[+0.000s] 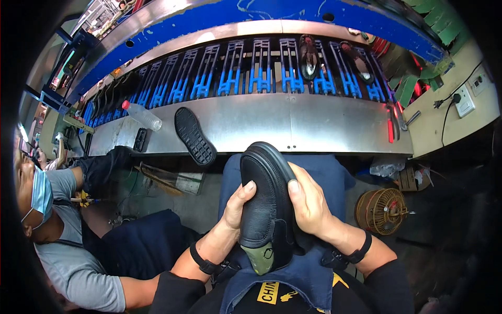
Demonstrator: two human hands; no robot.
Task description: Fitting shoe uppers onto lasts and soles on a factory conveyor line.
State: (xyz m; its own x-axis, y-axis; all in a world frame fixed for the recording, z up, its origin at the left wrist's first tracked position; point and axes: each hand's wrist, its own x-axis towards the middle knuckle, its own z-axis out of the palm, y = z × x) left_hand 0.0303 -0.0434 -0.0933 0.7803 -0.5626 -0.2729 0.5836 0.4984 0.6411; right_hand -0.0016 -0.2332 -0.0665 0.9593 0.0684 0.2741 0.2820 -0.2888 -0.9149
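A black leather shoe [261, 201] with a green heel patch is held over my lap, its toe pointing toward the bench. My left hand [235, 206] grips its left side, the thumb lying on the upper. On the other side my right hand [309, 201] clasps the shoe along the edge of its sole, thumb bent over it. The undersides of both hands' fingers are partly hidden. Beyond the shoe, a loose black shoe sole [195, 137] lies on the metal bench top [251, 123], its tread facing up and its heel end over the front edge.
Behind the bench runs a conveyor of blue racks [261, 78], carrying two dark shoes [309, 57]. A clear bottle [142, 116] lies at left, red-handled pliers [393, 124] at right. A seated co-worker [73, 230] is close on my left. A wicker basket [380, 211] stands at floor right.
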